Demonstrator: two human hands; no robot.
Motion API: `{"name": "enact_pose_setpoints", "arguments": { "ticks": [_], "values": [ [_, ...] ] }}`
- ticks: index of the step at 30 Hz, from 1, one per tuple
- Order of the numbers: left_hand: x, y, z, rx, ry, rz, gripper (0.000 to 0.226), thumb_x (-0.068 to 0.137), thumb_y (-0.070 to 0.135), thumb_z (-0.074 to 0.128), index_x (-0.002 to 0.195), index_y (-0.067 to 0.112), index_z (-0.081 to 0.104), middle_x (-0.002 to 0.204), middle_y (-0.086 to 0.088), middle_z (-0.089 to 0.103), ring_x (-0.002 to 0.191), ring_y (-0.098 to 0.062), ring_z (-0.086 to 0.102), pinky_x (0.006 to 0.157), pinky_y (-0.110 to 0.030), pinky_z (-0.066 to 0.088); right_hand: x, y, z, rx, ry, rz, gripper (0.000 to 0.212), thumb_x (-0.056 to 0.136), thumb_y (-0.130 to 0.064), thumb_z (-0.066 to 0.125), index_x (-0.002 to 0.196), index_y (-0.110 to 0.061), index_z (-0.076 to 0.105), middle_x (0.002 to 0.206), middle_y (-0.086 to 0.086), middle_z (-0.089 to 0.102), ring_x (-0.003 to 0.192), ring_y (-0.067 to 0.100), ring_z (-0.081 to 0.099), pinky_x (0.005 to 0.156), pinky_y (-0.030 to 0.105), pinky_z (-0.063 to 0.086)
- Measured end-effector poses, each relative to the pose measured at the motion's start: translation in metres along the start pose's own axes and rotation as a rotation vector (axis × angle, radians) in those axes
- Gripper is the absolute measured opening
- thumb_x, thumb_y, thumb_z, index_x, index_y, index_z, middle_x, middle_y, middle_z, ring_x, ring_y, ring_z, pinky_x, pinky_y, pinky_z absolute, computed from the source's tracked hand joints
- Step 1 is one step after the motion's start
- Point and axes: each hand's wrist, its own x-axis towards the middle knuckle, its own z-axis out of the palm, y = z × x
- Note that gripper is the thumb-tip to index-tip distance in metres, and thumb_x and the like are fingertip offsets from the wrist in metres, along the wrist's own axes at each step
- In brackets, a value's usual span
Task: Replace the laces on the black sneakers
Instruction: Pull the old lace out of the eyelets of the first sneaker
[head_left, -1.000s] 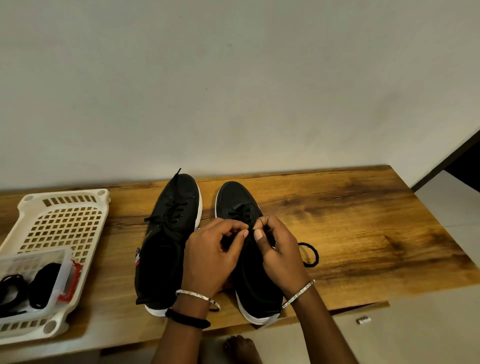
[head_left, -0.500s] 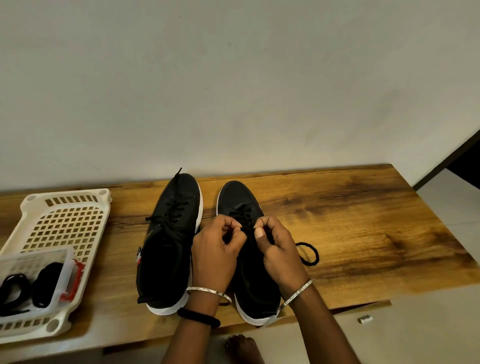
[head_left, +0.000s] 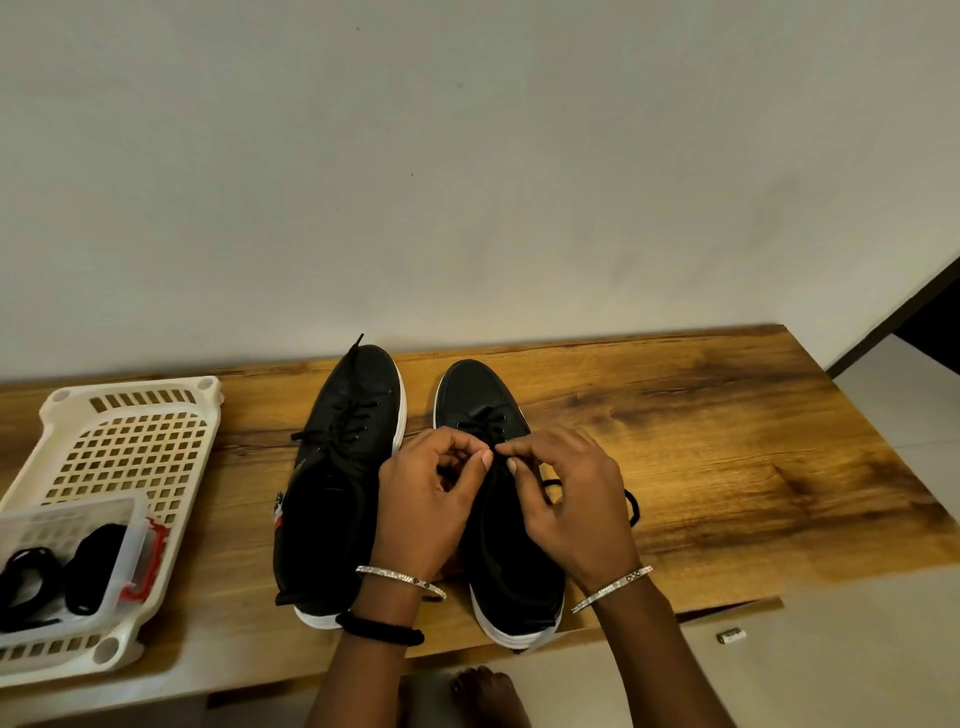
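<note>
Two hands, left (head_left: 418, 501) and right (head_left: 574, 501), pinching lace (head_left: 632, 508), hide sneaker (head_left: 475, 387); basket (head_left: 130, 388) apart.

Table: brown wood table (head_left: 701, 441), grained, faint sheen.
Sneakers: black sneakers (head_left: 340, 493), smooth matt uppers.
Lace: black lace (head_left: 634, 508), matt cloth cord.
Basket: cream perforated basket (head_left: 130, 447), smooth plastic.
Bangles: silver bangles (head_left: 400, 578), shiny metal.

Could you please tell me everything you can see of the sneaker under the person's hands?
The sneaker has a black, leather-like upper and a white sole. It stands upright on the wooden table, toe toward the wall, heel at the near edge, beside the other sneaker, a gap between their toes. A black lace crosses its front eyelets; the left hand and right hand pinch that lace over its middle, and a loop trails onto the table on its right.
</note>
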Motion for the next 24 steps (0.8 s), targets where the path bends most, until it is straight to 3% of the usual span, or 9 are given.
{"name": "enact_pose_setpoints", "arguments": {
  "ticks": [2,4,8,11,13,16,20,22,24],
  "values": [
    [-0.001,-0.004,0.002,-0.058,-0.049,-0.059,0.003,0.09,0.018,0.07,0.089,0.021,0.071,0.087,0.009,0.069,0.083,-0.005,0.065,0.075,-0.024,0.055,-0.001,0.0,0.003,-0.085,0.002,-0.018,0.012,0.09,-0.019,0.062,0.098,-0.024,0.07,0.093,-0.013,0.067,0.089,0.01,0.061,0.077,0.039,0.051],
    [-0.001,-0.007,0.003,-0.216,-0.16,-0.171,0.005,0.096,0.021,0.063,0.094,0.02,0.067,0.09,0.006,0.068,0.086,-0.009,0.064,0.079,-0.03,0.053,-0.003,-0.002,0.009,0.0,0.019,0.058,0.01,0.092,-0.02,0.056,0.097,-0.022,0.065,0.092,-0.013,0.064,0.087,0.008,0.06,0.074,0.037,0.051],
    [0.0,-0.012,0.001,-0.464,-0.297,-0.364,0.019,0.101,0.012,0.052,0.091,0.022,0.062,0.078,0.007,0.06,0.076,-0.008,0.054,0.074,-0.027,0.044,-0.001,-0.008,0.017,0.558,0.02,0.565,0.018,0.086,-0.028,0.049,0.082,-0.021,0.065,0.078,-0.004,0.065,0.075,0.014,0.059,0.07,0.039,0.047],
    [0.001,-0.009,-0.001,-0.512,-0.306,-0.386,0.022,0.098,0.004,0.053,0.088,0.022,0.062,0.076,0.007,0.059,0.074,-0.008,0.052,0.069,-0.019,0.043,0.005,-0.005,0.014,0.76,-0.011,0.727,0.018,0.081,-0.028,0.052,0.074,-0.017,0.064,0.075,0.003,0.06,0.076,0.022,0.055,0.073,0.042,0.045],
    [0.0,-0.006,-0.002,-0.455,-0.277,-0.356,0.008,0.091,0.013,0.063,0.09,0.021,0.062,0.081,0.007,0.058,0.077,-0.008,0.053,0.07,-0.017,0.043,0.005,-0.004,0.01,0.731,-0.037,0.689,0.01,0.081,-0.024,0.058,0.077,-0.02,0.067,0.08,0.001,0.066,0.079,0.022,0.061,0.076,0.043,0.05],
    [-0.002,-0.006,-0.002,-0.195,-0.231,-0.197,0.028,0.074,0.041,0.068,0.095,0.024,0.063,0.094,0.009,0.06,0.086,-0.01,0.055,0.076,-0.018,0.045,0.0,-0.002,0.004,0.458,-0.038,0.439,0.009,0.084,-0.018,0.066,0.089,-0.025,0.068,0.089,-0.007,0.068,0.086,0.013,0.065,0.074,0.034,0.054],
    [-0.003,-0.004,0.001,-0.054,-0.174,-0.076,0.03,0.07,0.049,0.067,0.09,0.028,0.06,0.091,0.008,0.057,0.082,-0.012,0.052,0.073,-0.024,0.047,0.0,0.001,0.003,0.012,-0.009,0.056,0.015,0.09,-0.027,0.06,0.101,-0.024,0.069,0.097,-0.014,0.067,0.089,0.01,0.06,0.076,0.029,0.049],
    [-0.003,-0.004,0.002,-0.064,-0.159,-0.066,0.026,0.07,0.049,0.065,0.084,0.028,0.058,0.087,0.007,0.056,0.077,-0.013,0.052,0.07,-0.029,0.048,-0.001,-0.001,0.006,-0.171,0.044,0.0,0.014,0.092,-0.029,0.057,0.098,-0.022,0.068,0.094,-0.011,0.066,0.084,0.012,0.058,0.074,0.032,0.047],
    [-0.003,-0.003,0.003,-0.078,-0.158,-0.054,0.021,0.073,0.042,0.066,0.08,0.025,0.057,0.083,0.005,0.055,0.075,-0.015,0.051,0.069,-0.031,0.048,-0.002,-0.008,0.006,-0.161,0.171,0.079,0.009,0.093,-0.028,0.06,0.093,-0.021,0.065,0.085,-0.011,0.064,0.077,0.009,0.057,0.07,0.027,0.046]
  ]
}}
